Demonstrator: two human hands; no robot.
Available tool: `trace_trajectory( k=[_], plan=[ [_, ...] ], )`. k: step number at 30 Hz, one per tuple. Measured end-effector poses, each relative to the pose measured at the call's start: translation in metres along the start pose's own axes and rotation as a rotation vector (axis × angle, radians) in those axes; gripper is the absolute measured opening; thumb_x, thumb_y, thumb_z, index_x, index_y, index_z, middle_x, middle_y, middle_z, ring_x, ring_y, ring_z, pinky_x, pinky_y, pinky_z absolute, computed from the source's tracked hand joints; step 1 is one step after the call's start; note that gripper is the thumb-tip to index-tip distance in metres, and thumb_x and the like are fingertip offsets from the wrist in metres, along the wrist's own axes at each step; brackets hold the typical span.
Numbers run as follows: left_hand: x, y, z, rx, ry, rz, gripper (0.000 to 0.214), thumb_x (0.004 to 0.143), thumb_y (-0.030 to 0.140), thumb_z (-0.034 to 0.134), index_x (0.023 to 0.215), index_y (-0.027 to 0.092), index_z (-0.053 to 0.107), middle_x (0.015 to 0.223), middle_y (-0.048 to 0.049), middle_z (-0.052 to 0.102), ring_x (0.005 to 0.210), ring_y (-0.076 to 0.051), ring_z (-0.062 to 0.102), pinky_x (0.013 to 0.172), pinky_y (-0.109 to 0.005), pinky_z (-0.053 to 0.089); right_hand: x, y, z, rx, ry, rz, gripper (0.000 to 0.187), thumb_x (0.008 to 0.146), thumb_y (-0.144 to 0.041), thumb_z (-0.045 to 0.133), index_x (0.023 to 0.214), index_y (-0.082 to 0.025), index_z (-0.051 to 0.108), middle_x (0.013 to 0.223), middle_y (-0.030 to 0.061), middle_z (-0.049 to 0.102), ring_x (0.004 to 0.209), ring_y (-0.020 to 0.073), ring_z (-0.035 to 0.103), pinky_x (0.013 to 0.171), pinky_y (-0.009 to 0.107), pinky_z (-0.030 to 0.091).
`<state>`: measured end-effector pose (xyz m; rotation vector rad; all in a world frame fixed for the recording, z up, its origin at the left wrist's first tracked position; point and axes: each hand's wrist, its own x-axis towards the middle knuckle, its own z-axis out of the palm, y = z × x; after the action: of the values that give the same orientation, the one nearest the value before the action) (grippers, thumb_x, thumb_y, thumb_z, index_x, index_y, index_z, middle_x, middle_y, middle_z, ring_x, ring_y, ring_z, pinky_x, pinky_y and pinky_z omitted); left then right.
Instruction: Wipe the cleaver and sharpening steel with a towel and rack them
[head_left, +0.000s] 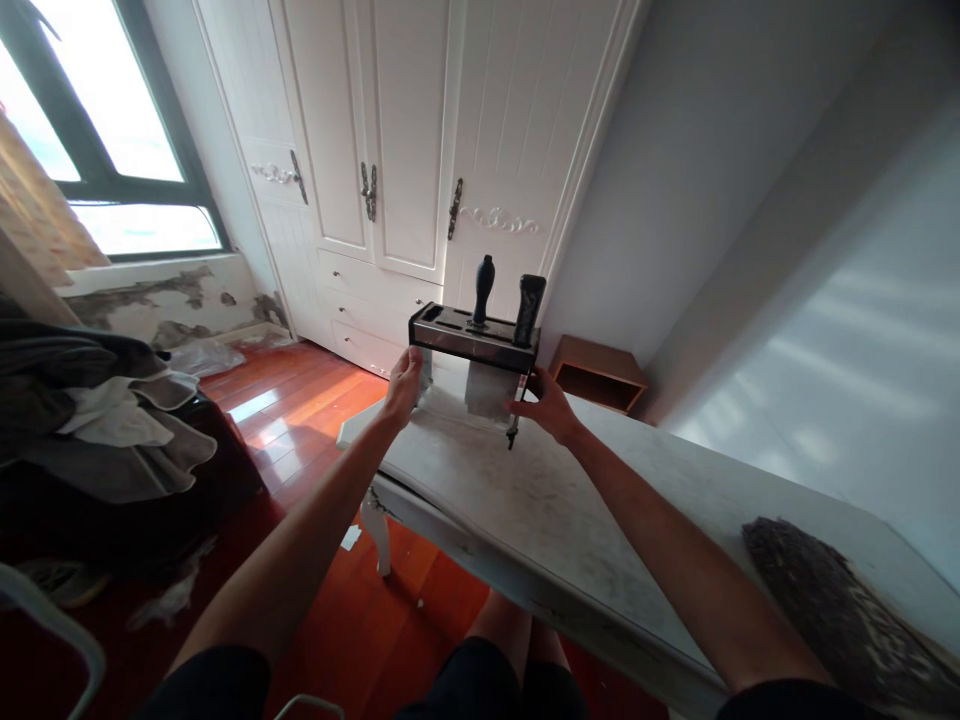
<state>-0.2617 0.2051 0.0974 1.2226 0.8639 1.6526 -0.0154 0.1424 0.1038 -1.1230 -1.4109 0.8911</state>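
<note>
A dark knife rack (471,340) with a slotted top stands at the far end of a white marble-topped table (570,510). Two black handles stick up from its slots: a rounded one (484,288) and a squarer one (529,308). A broad blade (486,390) hangs below the rack. My left hand (405,385) grips the rack's left end. My right hand (547,405) is closed round its right leg, near a thin dark rod (514,425) that points down to the tabletop.
White wardrobe doors and drawers (390,150) stand behind the table. A small wooden box (596,372) sits against the wall at the right. A dark fluffy item (840,610) lies on the near right of the table. Piled clothes (105,420) sit at the left on red wooden flooring.
</note>
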Motion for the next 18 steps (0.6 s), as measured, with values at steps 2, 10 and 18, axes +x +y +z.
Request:
trace_trajectory(
  k=[2, 10, 18],
  plan=[
    [-0.002, -0.001, 0.013, -0.001, -0.040, 0.017, 0.049, 0.080, 0.070, 0.057, 0.079, 0.020, 0.060, 0.077, -0.0011, 0.062, 0.088, -0.016, 0.058, 0.079, -0.025, 0.048, -0.002, -0.002, -0.015, 0.005, 0.000, -0.005, 0.088, 0.048, -0.035, 0.090, 0.125, -0.023, 0.051, 0.120, 0.0115, 0.064, 0.118, 0.0308, 0.057, 0.092, 0.046, 0.053],
    [-0.022, -0.009, 0.082, 0.000, -0.176, -0.019, 0.050, 0.082, 0.068, 0.054, 0.087, 0.020, 0.063, 0.075, -0.0005, 0.061, 0.075, -0.015, 0.056, 0.065, -0.024, 0.046, -0.020, -0.012, -0.095, -0.011, 0.026, -0.022, 0.074, 0.046, -0.032, 0.091, 0.113, -0.021, 0.061, 0.108, 0.0068, 0.069, 0.106, 0.0266, 0.063, 0.101, 0.048, 0.046],
    [-0.052, -0.025, 0.180, -0.058, -0.319, -0.059, 0.047, 0.086, 0.062, 0.053, 0.097, 0.020, 0.067, 0.085, -0.0030, 0.069, 0.083, -0.016, 0.062, 0.072, -0.026, 0.050, -0.057, -0.022, -0.197, -0.075, 0.100, 0.053, 0.062, 0.046, -0.034, 0.093, 0.100, -0.021, 0.066, 0.095, 0.0043, 0.071, 0.099, 0.0264, 0.065, 0.096, 0.047, 0.050]
  ],
)
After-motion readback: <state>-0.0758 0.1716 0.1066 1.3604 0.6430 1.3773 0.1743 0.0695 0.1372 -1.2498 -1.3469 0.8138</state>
